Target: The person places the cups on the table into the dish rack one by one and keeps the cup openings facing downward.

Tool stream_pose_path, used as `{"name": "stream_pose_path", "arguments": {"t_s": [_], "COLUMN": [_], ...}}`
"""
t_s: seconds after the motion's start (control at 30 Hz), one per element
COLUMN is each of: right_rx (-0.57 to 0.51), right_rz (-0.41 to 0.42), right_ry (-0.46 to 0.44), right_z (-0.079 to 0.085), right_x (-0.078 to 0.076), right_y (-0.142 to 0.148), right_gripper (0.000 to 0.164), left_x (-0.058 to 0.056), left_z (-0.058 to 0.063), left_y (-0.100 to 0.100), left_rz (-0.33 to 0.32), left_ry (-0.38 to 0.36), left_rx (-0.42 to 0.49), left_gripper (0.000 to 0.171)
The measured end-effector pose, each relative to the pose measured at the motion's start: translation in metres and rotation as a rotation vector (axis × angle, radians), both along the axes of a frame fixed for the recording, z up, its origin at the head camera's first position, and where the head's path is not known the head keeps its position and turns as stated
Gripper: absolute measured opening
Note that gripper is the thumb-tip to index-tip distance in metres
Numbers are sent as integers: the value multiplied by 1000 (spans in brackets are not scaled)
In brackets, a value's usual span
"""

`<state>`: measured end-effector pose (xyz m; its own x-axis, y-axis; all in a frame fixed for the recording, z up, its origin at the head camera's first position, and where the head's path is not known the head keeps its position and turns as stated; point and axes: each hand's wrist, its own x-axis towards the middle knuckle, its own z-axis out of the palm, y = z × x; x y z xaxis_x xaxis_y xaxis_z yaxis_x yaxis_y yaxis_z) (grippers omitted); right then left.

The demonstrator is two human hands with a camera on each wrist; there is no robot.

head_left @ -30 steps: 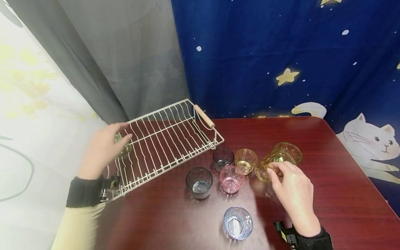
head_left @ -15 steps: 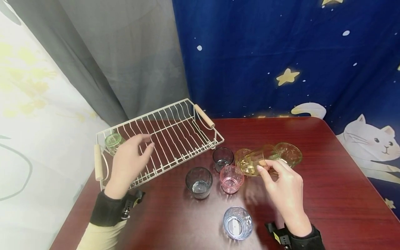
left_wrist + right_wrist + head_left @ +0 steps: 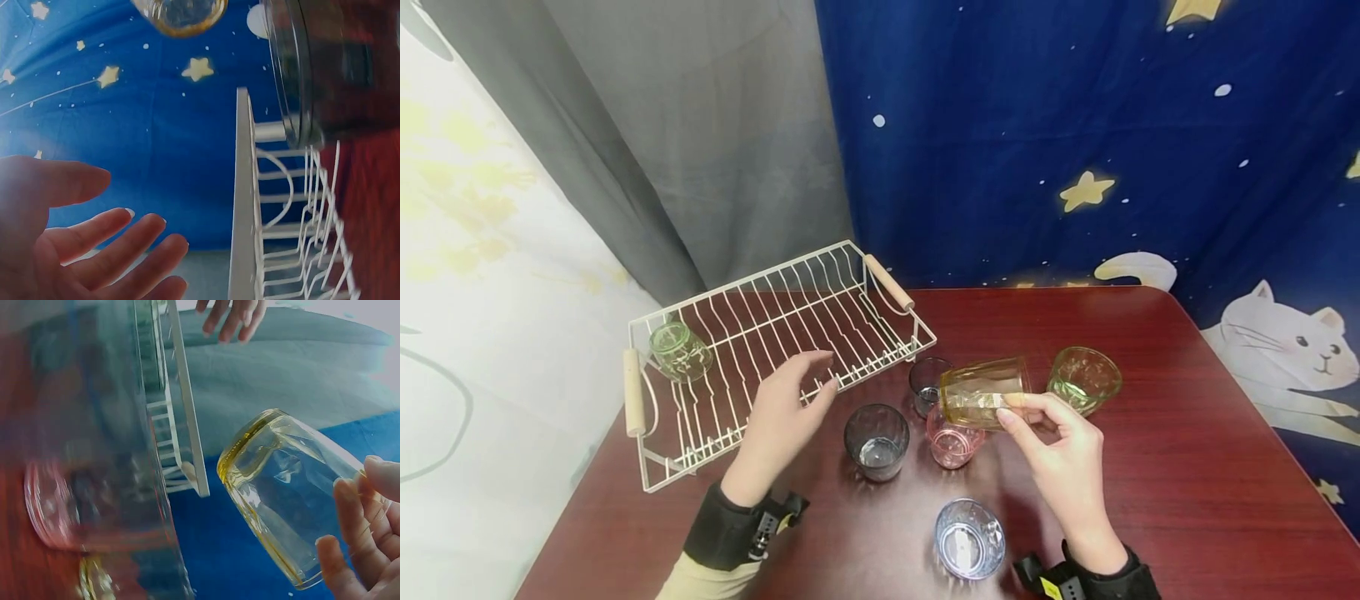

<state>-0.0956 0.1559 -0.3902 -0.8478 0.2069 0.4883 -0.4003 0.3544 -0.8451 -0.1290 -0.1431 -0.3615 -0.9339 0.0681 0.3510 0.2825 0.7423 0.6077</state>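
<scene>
My right hand [image 3: 1063, 467] pinches a yellow drinking glass [image 3: 981, 392] near its rim, between thumb and fingers. The glass lies sideways in the air, base toward the left, over the pink glass [image 3: 951, 447]. In the right wrist view its clear faceted wall and thick yellow base [image 3: 247, 440] show. My left hand [image 3: 784, 417] hovers by the front edge of the white wire rack [image 3: 775, 412], fingers relaxed, holding nothing. A green glass [image 3: 681, 350] stands upside down in the rack's left end. Another yellow glass [image 3: 97, 581] shows in the right wrist view but is hidden in the head view.
Two dark grey glasses, one nearer [image 3: 877, 446] and one behind [image 3: 927, 387], stand between the hands. A blue glass [image 3: 970, 540] is at the front, and a green glass [image 3: 1084, 383] at the right. The rack has wooden handles [image 3: 889, 283]. Curtains hang behind the table [image 3: 1210, 467].
My left hand has left the green glass in the rack and moved right, toward the rack's front edge. My right hand has lifted the yellow glass and carried it left, turning it sideways.
</scene>
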Motion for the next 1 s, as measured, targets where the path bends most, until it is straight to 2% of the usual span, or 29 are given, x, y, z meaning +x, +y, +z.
{"name": "stream_pose_path", "arguments": {"t_s": [0.17,0.33,0.47,0.67,0.83,1.0], "right_rx": [-151,-249,-317,-371,-393,-416], "right_rz": [61,92,171,284,326,358], "right_ry": [-82,-148,-102,-38,-19,-6], "right_z": [0,0,-2,-3,-6,-5], "right_x": [5,6,7,8,9,10], "right_y": [-10,-17,-22,-27,-29,-31], "right_gripper": [18,18,21,24,23,21], "left_x": [4,6,7,10,12,14], "left_z": [-8,-16,-20,-23,-27,-27], "left_y": [16,34,46,56,61,65], "left_rz": [-61,-163,-248,-335,-369,-366], "left_ry": [-68,-114,-157,-220,-219,-228], "left_rx": [85,142,197,267,262,270], "left_gripper": [39,45,51,58,63,63]}}
